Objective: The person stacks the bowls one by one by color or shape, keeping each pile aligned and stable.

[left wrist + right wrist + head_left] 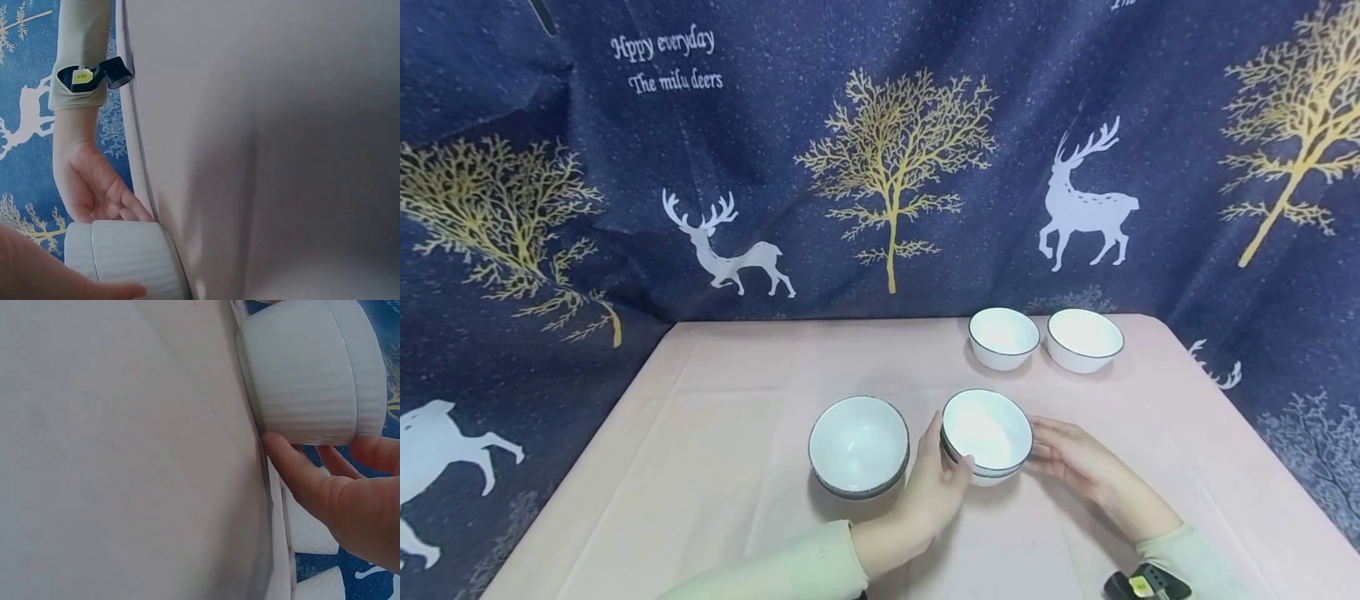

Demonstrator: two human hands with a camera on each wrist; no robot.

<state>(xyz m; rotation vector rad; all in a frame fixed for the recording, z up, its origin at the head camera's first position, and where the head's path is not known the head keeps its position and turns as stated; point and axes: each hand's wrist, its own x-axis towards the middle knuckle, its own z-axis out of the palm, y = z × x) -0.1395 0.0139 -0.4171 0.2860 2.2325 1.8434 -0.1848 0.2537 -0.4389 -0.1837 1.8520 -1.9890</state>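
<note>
The left hand (931, 493) and right hand (1078, 460) had their grip clamped around nested white bowls (987, 432) at lower centre, beside another apparent stack (859, 444), while two bowls (1084, 335) right of centre stood unstacked.

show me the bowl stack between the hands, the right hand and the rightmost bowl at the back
bowl stack (987, 429): head view, on its white inner surface
right hand (1081, 461): head view, on the middle of the hand
rightmost back bowl (1085, 337): head view, on its white inner surface
</note>
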